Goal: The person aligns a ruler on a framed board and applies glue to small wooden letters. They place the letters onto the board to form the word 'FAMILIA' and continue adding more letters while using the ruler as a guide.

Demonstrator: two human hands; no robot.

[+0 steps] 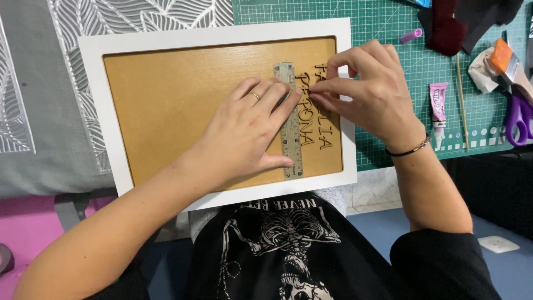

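Bright, even light falls from above and leaves no glare. The left hand [244,130] and right hand [369,91] cast only soft, faint shadows on the brown board [166,100]. Focus is sharp throughout, with slight stretching toward the edges.

Left hand [247,130] lies flat, fingers spread; right hand [369,91] pinches with its fingertips.

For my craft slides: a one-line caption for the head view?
Left hand steadies a clear ruler on a white-framed brown board while the right hand pinches wooden letters beside it.
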